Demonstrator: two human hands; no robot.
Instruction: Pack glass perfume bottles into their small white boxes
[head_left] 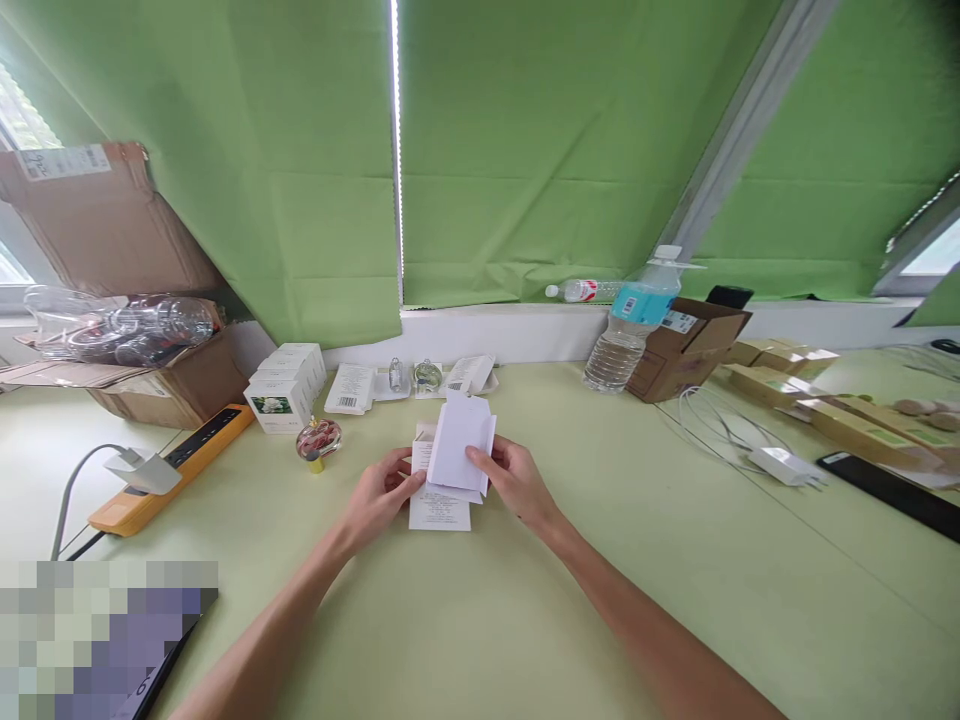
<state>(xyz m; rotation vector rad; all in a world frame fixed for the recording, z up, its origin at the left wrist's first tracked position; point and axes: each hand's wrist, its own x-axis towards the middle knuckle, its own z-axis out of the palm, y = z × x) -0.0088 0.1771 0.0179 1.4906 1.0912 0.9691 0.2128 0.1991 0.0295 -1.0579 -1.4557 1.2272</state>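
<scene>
My right hand (517, 480) pinches a plain white folded card insert (457, 450) with bent edge flaps, thumb on its face. Behind and below the insert is a small white carton (441, 513) with rows of fine print, its lower part in sight. My left hand (386, 487) grips the carton's left side, its thumb reaching the lower left corner of the insert. Part of the carton is hidden by the insert. To the left of my left hand, a round glass perfume bottle (319, 438) with a gold cap lies on the table.
White boxes (285, 385) stand in a row at the back left, beside flat printed cartons (350, 388) and a green glass bottle (427, 376). An orange power strip (180, 465) lies left. A large water bottle (622, 335) and a cardboard box (675, 350) stand back right, near a charger (787, 465).
</scene>
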